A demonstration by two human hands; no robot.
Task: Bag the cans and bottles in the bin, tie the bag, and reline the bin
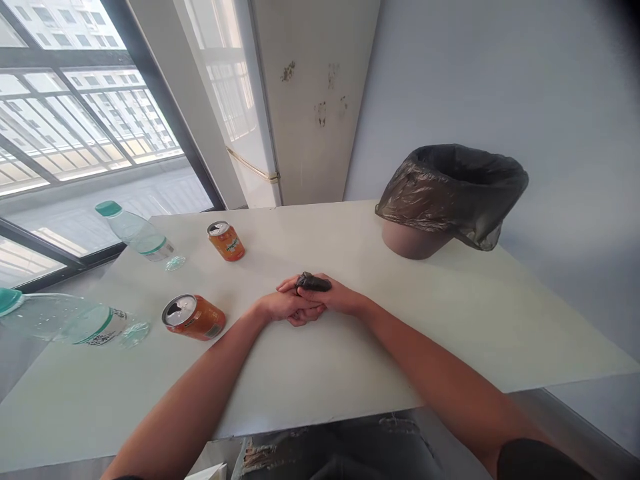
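My left hand (283, 305) and my right hand (340, 295) are clasped together above the middle of the table, fingers closed over each other. A small dark, shiny bundle (314, 283), looking like crumpled black plastic, shows on top between the thumbs. The right hand appears to grip it. What lies inside the clasp is hidden, so I cannot tell whether the left hand holds part of it. The nearest thing to the left forearm is an orange drink can (203, 318), opened and upright. Farther back stands a second orange can (227, 241), also opened.
Two clear plastic bottles with green caps, a near bottle (75, 320) and a far bottle (140, 233), are at the table's left. A brown bin (417, 241) lined with a black bag (425, 193) stands at the back right. Behind the white table (320, 373) is a fridge (310, 153).
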